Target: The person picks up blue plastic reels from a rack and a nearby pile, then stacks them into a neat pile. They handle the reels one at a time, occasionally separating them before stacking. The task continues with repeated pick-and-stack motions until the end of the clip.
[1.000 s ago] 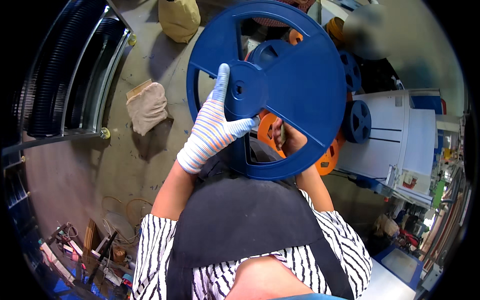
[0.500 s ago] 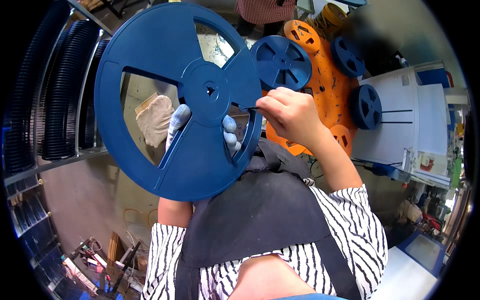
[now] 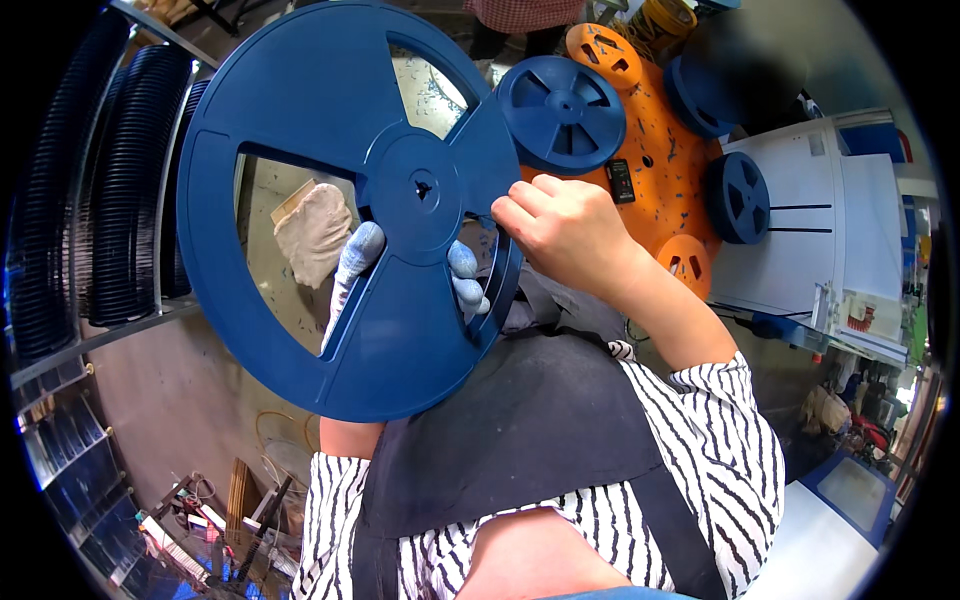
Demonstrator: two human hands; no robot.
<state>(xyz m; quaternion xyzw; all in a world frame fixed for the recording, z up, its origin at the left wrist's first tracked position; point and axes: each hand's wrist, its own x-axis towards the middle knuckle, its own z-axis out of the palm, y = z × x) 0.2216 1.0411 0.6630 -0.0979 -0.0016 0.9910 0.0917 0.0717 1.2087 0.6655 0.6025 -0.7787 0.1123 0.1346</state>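
A large blue plastic reel [image 3: 425,165] with wide cut-out windows is held up in front of me, its flat face toward me. My left hand [image 3: 362,258], in a pale blue-and-white glove, grips it from behind; thumb and fingertips poke through two windows, and the palm is hidden. My bare right hand [image 3: 565,225] is closed at the reel's right rim, beside the window with the gloved fingertips. A thin dark strip or tip [image 3: 479,215] sticks out from its fingers over that window. What it belongs to is hidden in the hand.
Several blue reels [image 3: 562,112] lie on or beside an orange surface [image 3: 660,140], with a small black device [image 3: 620,181] among them. Racked black reels [image 3: 125,180] line the left. A beige cloth piece [image 3: 315,235] shows through a window. Another person [image 3: 525,12] stands beyond.
The reel has shifted slightly left and down with my left hand. My right hand has moved a little left along the rim, and less of the thin dark piece shows.
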